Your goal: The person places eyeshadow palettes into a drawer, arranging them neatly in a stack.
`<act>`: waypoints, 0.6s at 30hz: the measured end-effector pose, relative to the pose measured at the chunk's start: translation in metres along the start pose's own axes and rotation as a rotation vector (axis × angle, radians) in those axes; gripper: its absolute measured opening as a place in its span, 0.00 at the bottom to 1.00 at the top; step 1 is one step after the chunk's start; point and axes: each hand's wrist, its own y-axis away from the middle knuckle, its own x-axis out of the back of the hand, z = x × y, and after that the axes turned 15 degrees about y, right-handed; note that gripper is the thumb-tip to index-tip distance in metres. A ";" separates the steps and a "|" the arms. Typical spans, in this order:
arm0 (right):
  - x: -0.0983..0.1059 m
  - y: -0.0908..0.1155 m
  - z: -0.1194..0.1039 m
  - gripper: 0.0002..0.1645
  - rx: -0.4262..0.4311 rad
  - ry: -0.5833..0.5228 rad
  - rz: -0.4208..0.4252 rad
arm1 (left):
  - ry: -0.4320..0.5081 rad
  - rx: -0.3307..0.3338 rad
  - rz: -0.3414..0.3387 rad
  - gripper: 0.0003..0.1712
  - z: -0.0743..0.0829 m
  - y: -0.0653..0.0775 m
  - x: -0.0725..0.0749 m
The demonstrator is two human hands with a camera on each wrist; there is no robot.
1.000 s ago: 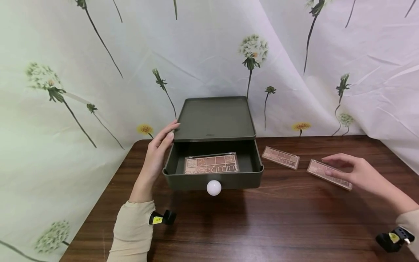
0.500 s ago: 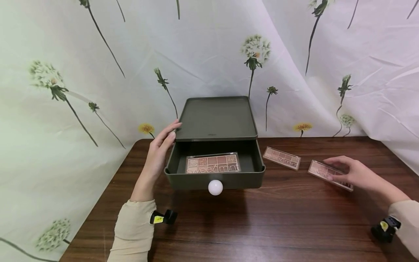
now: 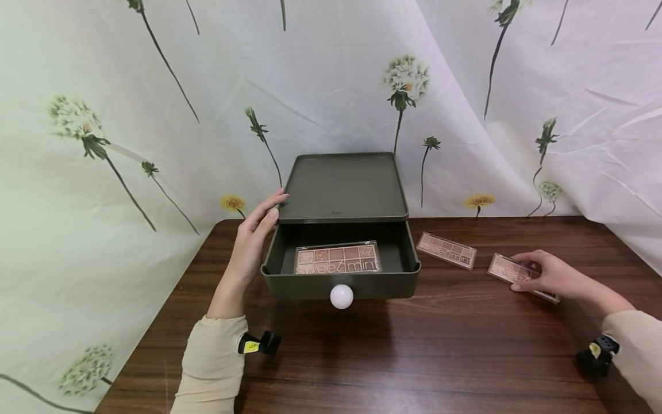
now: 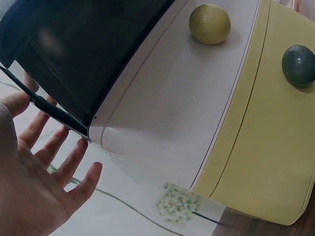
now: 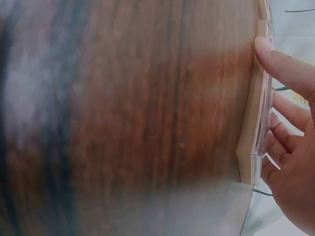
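Note:
A drawer cabinet stands on the table, with its dark green top (image 3: 346,187) facing up and its top drawer (image 3: 295,286) pulled out. An eyeshadow palette (image 3: 337,258) lies inside that drawer, and a white round knob (image 3: 341,296) is on its front. My left hand (image 3: 248,244) rests against the cabinet's left edge, fingers spread in the left wrist view. To the right, my right hand (image 3: 561,279) pinches an eyeshadow palette (image 3: 503,268) across its width. The right wrist view shows the thumb (image 5: 283,64) at that palette's near edge.
Between the cabinet and my right hand, another eyeshadow palette (image 3: 447,250) lies on the wooden table (image 3: 439,351). Lower white (image 4: 167,98) and yellow (image 4: 266,137) drawers with round knobs show in the left wrist view. A flower-printed cloth (image 3: 331,75) hangs behind.
My right hand has moved slightly left and closed its thumb and fingers onto the right-hand eyeshadow palette's edges. The left hand stays at the cabinet; the head view has shifted slightly.

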 end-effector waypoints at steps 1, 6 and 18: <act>0.000 0.000 0.000 0.37 -0.004 0.003 0.000 | -0.001 0.000 0.000 0.24 0.000 0.000 0.000; 0.001 0.002 -0.003 0.36 -0.033 0.017 0.000 | -0.006 0.002 0.000 0.24 0.000 0.000 0.000; 0.019 0.012 -0.015 0.38 -0.062 0.040 0.036 | -0.007 -0.006 0.001 0.24 0.000 0.000 0.000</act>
